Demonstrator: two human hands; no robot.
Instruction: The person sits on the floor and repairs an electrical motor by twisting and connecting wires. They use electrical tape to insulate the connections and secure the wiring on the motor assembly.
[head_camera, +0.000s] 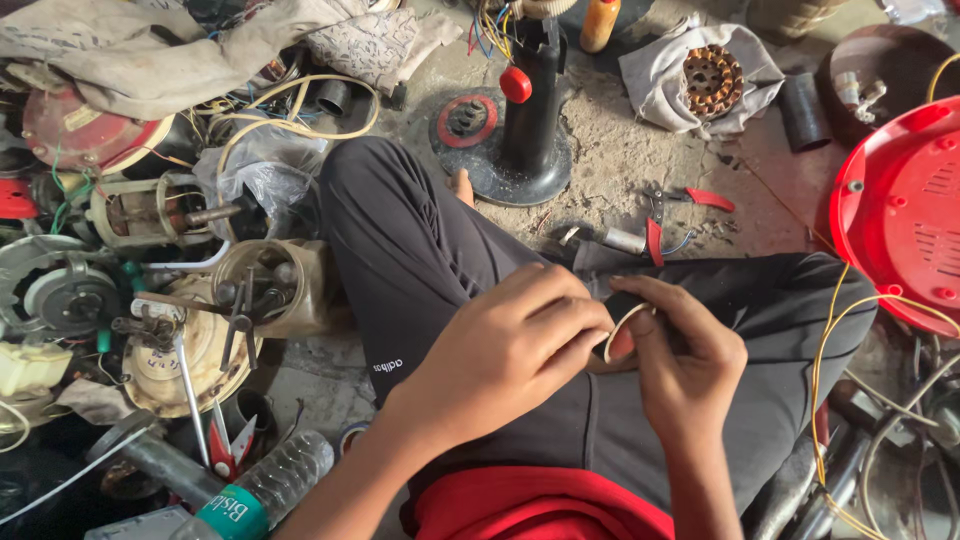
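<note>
Both my hands meet over my lap, above my black trousers (420, 250). My left hand (510, 345) is curled with its fingers closed around one end of a thin pale wire loop (622, 325). My right hand (685, 360) pinches the other side of that loop between thumb and fingers. What lies inside the two fists is hidden. A red shirt hem (540, 505) shows at the bottom.
A black fan stand (525, 120) with a red knob rises in front of my knees. Red-handled pliers (665, 215) lie on the sandy floor. Motor parts, tools and a plastic bottle (270, 485) crowd the left. A red fan cover (900, 210) sits right, a copper winding (712, 80) on cloth beyond.
</note>
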